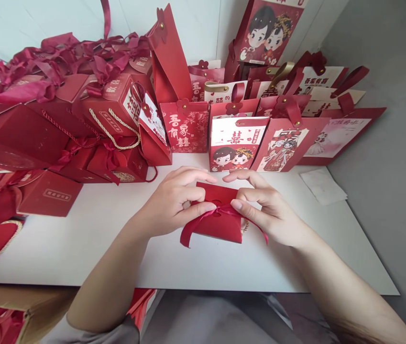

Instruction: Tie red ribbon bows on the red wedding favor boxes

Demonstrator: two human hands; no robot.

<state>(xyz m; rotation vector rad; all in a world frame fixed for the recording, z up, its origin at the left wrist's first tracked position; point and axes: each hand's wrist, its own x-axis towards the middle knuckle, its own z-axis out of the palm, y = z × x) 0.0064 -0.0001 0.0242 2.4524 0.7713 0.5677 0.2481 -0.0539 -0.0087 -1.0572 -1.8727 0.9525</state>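
Note:
A small red gift box (217, 224) lies on the white table (91, 243) in front of me, wrapped with a dark red ribbon (203, 219) knotted at its middle. My left hand (174, 203) pinches the ribbon at the knot from the left, fingers curled. My right hand (267, 208) pinches the same ribbon from the right, thumb and forefinger pressed together. Loose ribbon tails trail off both lower corners of the box.
A heap of red boxes with bows (62, 114) fills the left of the table. Red paper gift bags (238, 143) stand in rows along the back. A white paper slip (323, 186) lies at the right. A cardboard box (19, 310) sits low left.

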